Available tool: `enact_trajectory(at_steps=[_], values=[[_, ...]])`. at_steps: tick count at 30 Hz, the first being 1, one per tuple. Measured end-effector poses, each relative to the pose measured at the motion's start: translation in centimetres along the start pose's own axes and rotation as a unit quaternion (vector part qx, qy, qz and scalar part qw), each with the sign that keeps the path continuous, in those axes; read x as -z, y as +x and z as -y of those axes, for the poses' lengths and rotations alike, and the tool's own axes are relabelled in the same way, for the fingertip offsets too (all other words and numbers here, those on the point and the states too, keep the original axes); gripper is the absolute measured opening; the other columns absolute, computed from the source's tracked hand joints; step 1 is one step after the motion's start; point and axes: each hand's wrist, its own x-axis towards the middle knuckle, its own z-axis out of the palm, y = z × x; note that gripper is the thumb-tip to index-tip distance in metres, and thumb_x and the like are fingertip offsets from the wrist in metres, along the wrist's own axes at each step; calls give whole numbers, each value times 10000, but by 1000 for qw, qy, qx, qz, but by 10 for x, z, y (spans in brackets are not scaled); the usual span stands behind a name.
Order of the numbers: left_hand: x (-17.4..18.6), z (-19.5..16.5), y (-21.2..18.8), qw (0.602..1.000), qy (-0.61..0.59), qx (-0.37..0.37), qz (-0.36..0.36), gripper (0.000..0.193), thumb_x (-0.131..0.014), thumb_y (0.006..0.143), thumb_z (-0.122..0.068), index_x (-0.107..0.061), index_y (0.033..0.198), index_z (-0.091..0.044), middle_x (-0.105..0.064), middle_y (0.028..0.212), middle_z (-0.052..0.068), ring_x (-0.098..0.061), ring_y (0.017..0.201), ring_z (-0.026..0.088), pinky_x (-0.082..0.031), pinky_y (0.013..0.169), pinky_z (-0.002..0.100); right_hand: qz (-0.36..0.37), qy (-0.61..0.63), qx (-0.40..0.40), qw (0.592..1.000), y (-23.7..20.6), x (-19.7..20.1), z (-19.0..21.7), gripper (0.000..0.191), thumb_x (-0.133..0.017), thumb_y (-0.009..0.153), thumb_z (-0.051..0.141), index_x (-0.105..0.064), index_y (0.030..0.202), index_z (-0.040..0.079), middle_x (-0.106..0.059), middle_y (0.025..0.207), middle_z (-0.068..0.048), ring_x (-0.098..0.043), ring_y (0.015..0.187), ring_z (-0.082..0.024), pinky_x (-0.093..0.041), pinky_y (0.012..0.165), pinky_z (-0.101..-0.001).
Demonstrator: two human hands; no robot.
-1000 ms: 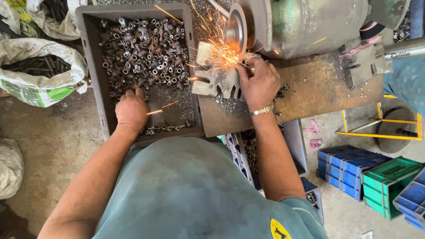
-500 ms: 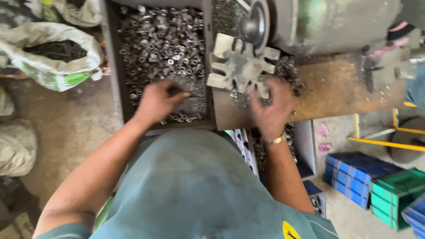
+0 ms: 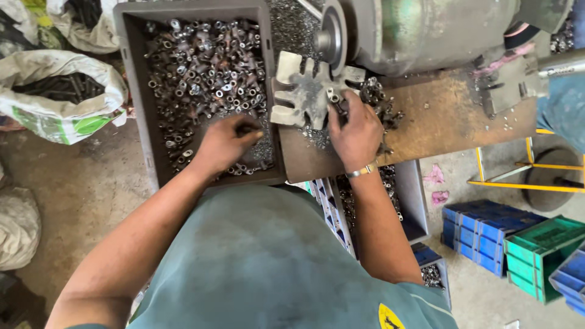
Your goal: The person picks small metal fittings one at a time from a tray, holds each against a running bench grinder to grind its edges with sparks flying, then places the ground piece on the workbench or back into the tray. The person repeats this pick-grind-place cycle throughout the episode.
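Observation:
My left hand (image 3: 226,144) reaches into a grey plastic crate (image 3: 130,73) full of small metal fittings (image 3: 207,67); its fingers close around a few of them near the crate's front right corner. My right hand (image 3: 355,129) grips a small dark metal part (image 3: 334,101) and holds it at the star-shaped metal guard (image 3: 308,91) beside the grinding wheel (image 3: 332,33) of a bench grinder (image 3: 420,30). No sparks show.
A rusty steel bench top (image 3: 451,125) carries loose fittings. A white sack of dark parts (image 3: 58,94) lies at the left. Under the bench stand a grey bin (image 3: 409,201) with parts and blue and green crates (image 3: 518,244). Another person's blue sleeve (image 3: 563,103) is at the right edge.
Sparks flew from the wheel a second ago and have stopped. My right hand pulled back from the wheel and returned to the guard. My left hand moved right and dug into the fittings.

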Motion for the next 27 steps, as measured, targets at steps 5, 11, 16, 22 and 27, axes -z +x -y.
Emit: enact_trajectory(at_steps=[5,11,16,22,27], values=[[1,11,-10,998,12,53,23,305,-758,885,-293,-753,1102,-78,-779,948,99,-743,782,177,-574,737,330,9,-51,-24,998,14,-16,-9,347,-834,881,254,-643,1111,77,-744,944,-140,-709,819,-350,-551,714,-448],[3,21,-13,998,8,58,13,319,-760,876,-288,-753,1117,-79,-783,946,97,-743,792,162,-578,745,322,20,-73,-59,995,24,-24,-12,308,-843,878,251,-639,1033,80,-710,813,-128,-692,737,-350,-532,662,-466],[3,22,-13,997,4,75,20,319,-761,874,-296,-750,1112,-83,-781,951,98,-744,792,160,-583,746,323,33,-26,-25,999,23,-18,-12,280,-821,879,214,-627,1031,80,-709,818,-118,-700,730,-326,-546,674,-448],[-2,20,-10,997,19,73,32,314,-761,872,-291,-757,1111,-87,-780,953,99,-739,797,167,-577,756,330,49,-33,-41,997,27,-15,-15,304,-829,848,198,-630,1038,69,-721,852,-127,-701,769,-341,-543,695,-462],[-4,18,-9,997,18,62,35,314,-763,870,-298,-760,1105,-89,-781,946,97,-742,800,164,-577,760,321,31,-38,-40,998,26,-19,-14,299,-840,864,212,-623,1015,72,-712,874,-129,-691,792,-348,-538,710,-470]])
